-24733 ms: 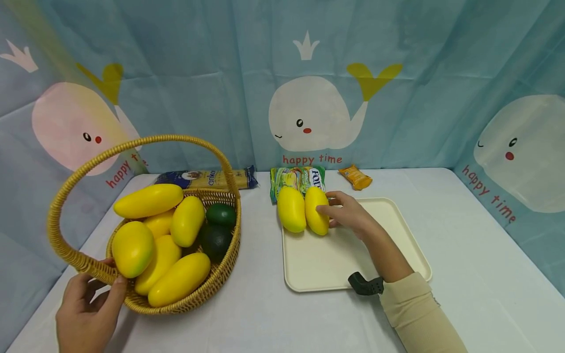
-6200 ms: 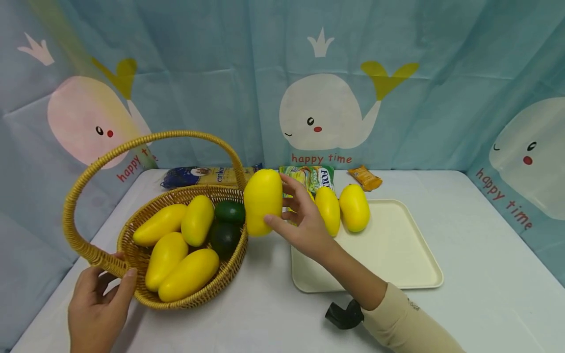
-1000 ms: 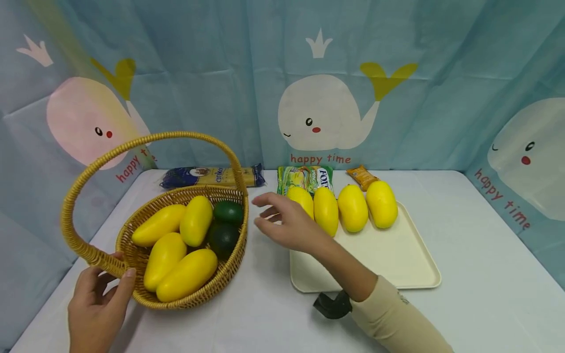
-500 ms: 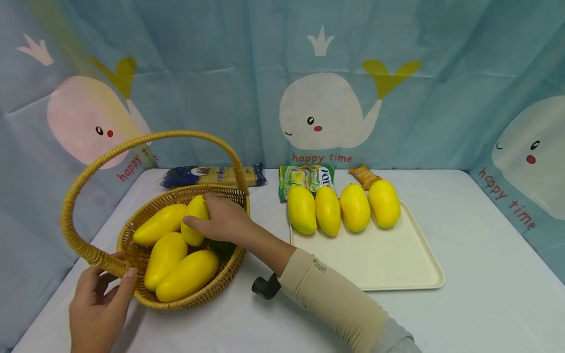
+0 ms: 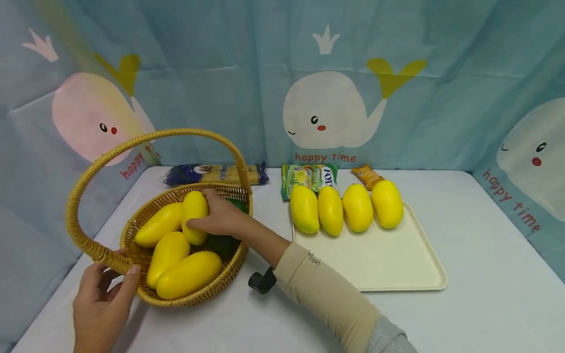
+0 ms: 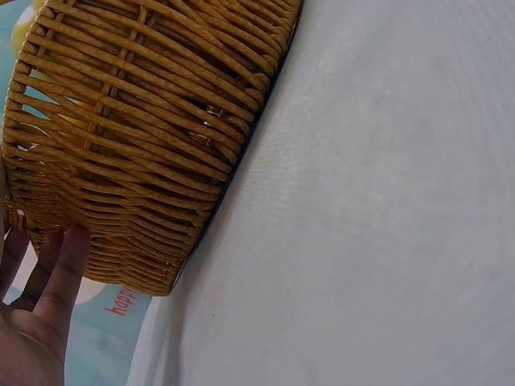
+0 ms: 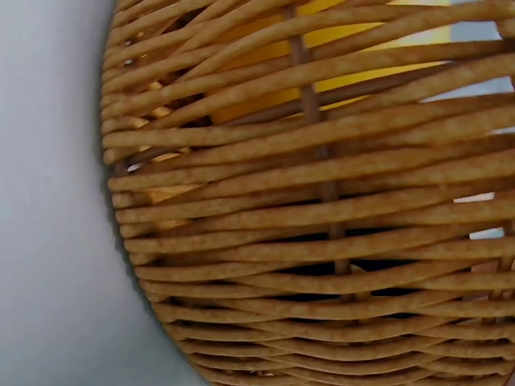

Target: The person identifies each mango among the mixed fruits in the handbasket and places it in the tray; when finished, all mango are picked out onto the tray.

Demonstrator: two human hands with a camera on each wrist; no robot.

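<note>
On the left of the head view stands a wicker basket [image 5: 240, 260] with a tall arched handle [image 5: 150, 136]. My left hand [image 5: 103, 306] holds its near-left rim at the handle's foot; in the left wrist view the fingers [image 6: 64, 269] lie against the weave. Inside the basket, my right hand [image 5: 222, 215] grips a yellow mango [image 5: 194, 211], thumb on the near side. Three other mangoes [image 5: 190, 274] lie around it. Dark green avocados [image 5: 220, 245] are partly hidden under the right hand. Basket wall [image 7: 322, 177] fills the right wrist view, hiding that hand.
Several mangoes [image 5: 330, 211] stand in a row along the back edge of a cream tray [image 5: 375, 264] at the right. Behind them lie a green snack bag [image 5: 309, 179] and an orange packet [image 5: 367, 175]. A blue-and-yellow pasta pack [image 5: 216, 174] lies behind the basket.
My right hand has moved left from beside the tray into the basket and taken hold of a mango. The tray's row has grown from two mangoes to several. My left hand stays on the basket.
</note>
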